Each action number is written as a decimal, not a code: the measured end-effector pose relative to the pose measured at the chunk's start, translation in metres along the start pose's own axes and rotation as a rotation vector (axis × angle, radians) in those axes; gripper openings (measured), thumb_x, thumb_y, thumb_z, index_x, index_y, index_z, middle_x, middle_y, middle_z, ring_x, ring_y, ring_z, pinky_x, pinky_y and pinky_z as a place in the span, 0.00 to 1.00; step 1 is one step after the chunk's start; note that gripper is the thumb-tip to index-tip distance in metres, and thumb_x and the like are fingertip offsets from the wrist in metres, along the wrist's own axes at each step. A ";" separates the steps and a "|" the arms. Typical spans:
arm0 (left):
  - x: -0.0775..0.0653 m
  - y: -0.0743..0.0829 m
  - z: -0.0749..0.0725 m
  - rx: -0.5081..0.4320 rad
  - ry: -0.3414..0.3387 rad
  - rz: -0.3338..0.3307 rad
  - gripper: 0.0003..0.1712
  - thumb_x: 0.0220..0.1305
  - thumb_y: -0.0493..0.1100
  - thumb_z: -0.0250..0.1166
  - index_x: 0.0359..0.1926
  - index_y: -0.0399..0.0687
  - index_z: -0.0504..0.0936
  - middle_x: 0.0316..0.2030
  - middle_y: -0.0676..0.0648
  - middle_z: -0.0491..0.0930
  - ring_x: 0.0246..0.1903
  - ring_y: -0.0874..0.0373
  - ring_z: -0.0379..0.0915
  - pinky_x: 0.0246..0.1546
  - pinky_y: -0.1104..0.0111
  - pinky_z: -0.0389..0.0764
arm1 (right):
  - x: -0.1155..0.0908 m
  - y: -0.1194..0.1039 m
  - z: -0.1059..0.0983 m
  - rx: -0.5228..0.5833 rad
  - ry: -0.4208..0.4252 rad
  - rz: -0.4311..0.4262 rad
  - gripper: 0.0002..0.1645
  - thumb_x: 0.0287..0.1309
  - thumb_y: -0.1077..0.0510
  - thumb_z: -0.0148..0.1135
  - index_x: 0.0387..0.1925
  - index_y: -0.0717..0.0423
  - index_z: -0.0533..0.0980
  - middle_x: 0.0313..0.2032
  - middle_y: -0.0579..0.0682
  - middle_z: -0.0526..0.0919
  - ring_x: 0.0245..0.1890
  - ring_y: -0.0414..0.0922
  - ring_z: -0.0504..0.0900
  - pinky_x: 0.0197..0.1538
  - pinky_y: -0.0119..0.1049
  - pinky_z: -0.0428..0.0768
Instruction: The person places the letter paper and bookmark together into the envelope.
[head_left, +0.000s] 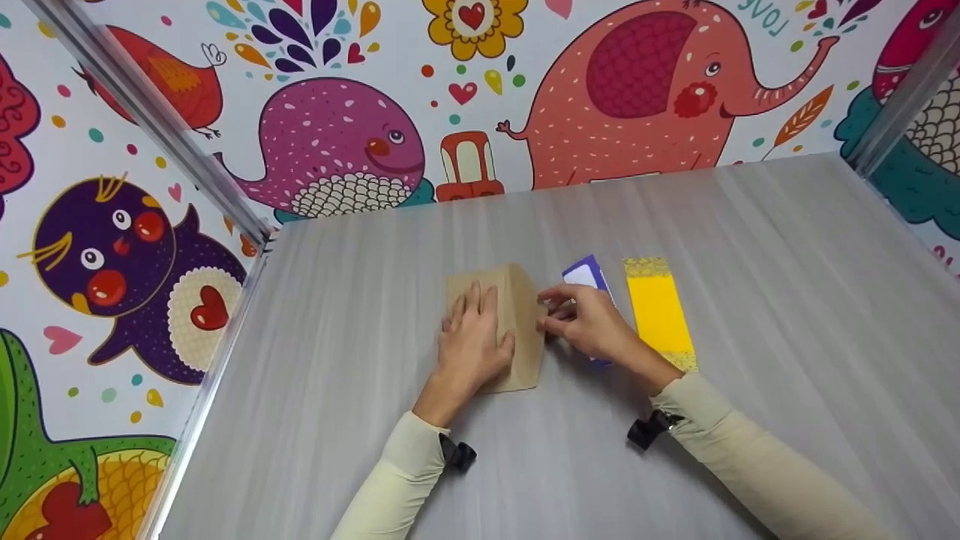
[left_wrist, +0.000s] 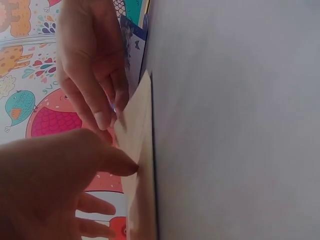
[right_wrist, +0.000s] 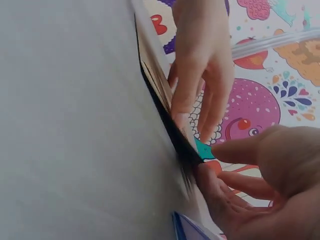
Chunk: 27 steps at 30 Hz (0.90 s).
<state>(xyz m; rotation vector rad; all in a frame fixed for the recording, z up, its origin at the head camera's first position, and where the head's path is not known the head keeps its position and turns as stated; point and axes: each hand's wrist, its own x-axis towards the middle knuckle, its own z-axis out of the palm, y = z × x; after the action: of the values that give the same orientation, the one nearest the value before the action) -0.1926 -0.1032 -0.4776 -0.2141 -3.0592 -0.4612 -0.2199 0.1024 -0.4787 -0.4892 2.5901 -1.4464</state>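
A piece of folded brown kraft paper (head_left: 525, 337) lies on the table, its right part tilted up along a lengthwise crease. My left hand (head_left: 472, 341) rests on the left part with fingers extended, pressing it down; the thumb (left_wrist: 122, 162) touches the paper near the crease. At the raised right edge, my right hand (head_left: 589, 322) pinches the paper between thumb and curled fingers. The right wrist view shows that edge (right_wrist: 165, 95) lifted off the tabletop, with a dark shadow beneath. Partly hidden behind my right hand is a purple-and-white folded card (head_left: 581, 274).
Right of the card lies a yellow strip (head_left: 660, 307) with speckled ends. The grey wood-grain table (head_left: 337, 337) meets walls with printed cartoon animals (head_left: 345, 142) at the back and left. Metal rails (head_left: 165, 127) run along the wall corners.
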 end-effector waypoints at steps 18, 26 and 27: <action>0.002 -0.003 -0.007 -0.114 0.016 -0.058 0.50 0.63 0.67 0.62 0.78 0.50 0.56 0.79 0.40 0.49 0.76 0.41 0.52 0.61 0.37 0.70 | -0.005 -0.007 -0.001 0.117 -0.001 -0.017 0.23 0.59 0.62 0.69 0.57 0.50 0.80 0.55 0.47 0.83 0.41 0.44 0.90 0.42 0.36 0.86; 0.001 -0.002 -0.014 -0.244 -0.013 -0.105 0.48 0.63 0.53 0.62 0.79 0.67 0.50 0.81 0.43 0.38 0.78 0.42 0.48 0.60 0.31 0.67 | -0.005 -0.007 -0.001 0.127 -0.012 -0.039 0.24 0.59 0.62 0.69 0.59 0.51 0.79 0.56 0.47 0.83 0.42 0.43 0.90 0.41 0.34 0.86; 0.001 -0.002 -0.015 -0.253 -0.007 -0.093 0.46 0.63 0.52 0.62 0.79 0.70 0.52 0.81 0.43 0.38 0.77 0.41 0.50 0.59 0.32 0.68 | -0.005 -0.007 -0.001 0.129 -0.012 -0.038 0.25 0.59 0.63 0.69 0.59 0.51 0.79 0.56 0.48 0.83 0.42 0.44 0.90 0.41 0.34 0.86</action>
<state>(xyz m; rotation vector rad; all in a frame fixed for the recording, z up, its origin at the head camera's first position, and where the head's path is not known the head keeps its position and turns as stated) -0.1938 -0.1097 -0.4638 -0.0801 -3.0197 -0.8550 -0.2144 0.1017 -0.4721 -0.5306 2.4706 -1.6052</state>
